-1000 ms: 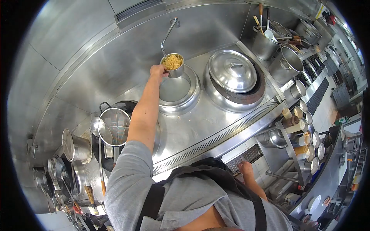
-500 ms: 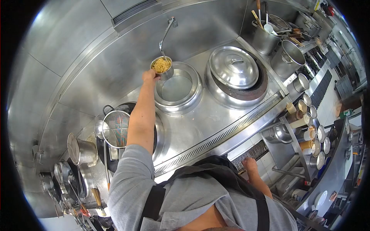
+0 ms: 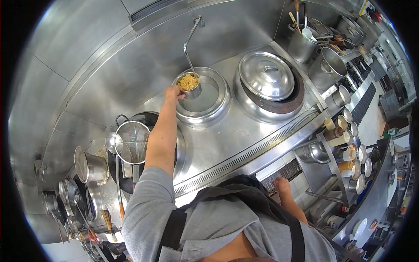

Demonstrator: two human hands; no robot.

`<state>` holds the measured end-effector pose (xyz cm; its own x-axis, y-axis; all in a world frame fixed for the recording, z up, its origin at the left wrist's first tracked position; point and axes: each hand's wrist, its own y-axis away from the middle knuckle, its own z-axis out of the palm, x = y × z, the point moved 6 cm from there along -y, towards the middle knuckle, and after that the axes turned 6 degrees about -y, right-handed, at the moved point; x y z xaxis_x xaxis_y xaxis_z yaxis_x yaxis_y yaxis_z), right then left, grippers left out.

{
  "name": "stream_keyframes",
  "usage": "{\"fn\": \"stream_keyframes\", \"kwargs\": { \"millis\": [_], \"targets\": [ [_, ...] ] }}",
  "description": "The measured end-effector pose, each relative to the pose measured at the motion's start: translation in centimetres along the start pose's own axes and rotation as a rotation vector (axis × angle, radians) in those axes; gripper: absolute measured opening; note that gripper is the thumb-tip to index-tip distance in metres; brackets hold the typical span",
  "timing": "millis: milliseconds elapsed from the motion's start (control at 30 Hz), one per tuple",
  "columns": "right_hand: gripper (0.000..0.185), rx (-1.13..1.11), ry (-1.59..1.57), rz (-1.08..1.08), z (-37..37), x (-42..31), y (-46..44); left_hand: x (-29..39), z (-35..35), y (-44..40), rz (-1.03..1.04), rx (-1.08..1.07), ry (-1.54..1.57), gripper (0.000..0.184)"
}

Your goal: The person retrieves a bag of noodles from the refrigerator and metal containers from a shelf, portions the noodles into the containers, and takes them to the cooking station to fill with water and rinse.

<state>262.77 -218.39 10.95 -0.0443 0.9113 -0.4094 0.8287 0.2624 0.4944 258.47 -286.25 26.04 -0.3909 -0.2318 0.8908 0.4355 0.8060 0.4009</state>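
Held out at the end of my stretched arm, my left hand (image 3: 174, 92) grips a small round steel pot (image 3: 192, 92) by its side. The pot is full of yellow, short, pasta-like pieces (image 3: 188, 81). It is above the back left part of a wide steel ring-shaped burner rim (image 3: 222, 102) with a pale round middle. A wall faucet's thin spout (image 3: 187, 54) ends right at the pot's far edge; whether water runs is unclear. Low beside my body, my right hand (image 3: 283, 185) is loosely closed with nothing visible in it.
A domed lid (image 3: 267, 75) covers a wok on the right burner. A mesh strainer (image 3: 132, 142) rests over a dark wok near my left arm. A pot of utensils (image 3: 301, 47) stands back right. Several sauce containers (image 3: 347, 166) line the right-hand shelf.
My left hand has brought the pot slightly toward me and to the right, further over the burner rim. The spout's tip has shifted the same way. My right hand stays low at my side.
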Motion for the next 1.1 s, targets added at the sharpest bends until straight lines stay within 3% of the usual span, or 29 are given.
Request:
{"fn": "stream_keyframes", "kwargs": {
  "millis": [433,1100],
  "targets": [
    [0.024,0.011,-0.028,-0.025,-0.2,-0.1,0.4,-2.4,1.4,0.2,-0.010,-0.114,-0.105,0.015],
    [0.026,0.026,0.020,-0.005,0.0,0.2,1.1,2.2,5.5,1.6,0.090,-0.275,-0.097,0.016]
  ]
}}
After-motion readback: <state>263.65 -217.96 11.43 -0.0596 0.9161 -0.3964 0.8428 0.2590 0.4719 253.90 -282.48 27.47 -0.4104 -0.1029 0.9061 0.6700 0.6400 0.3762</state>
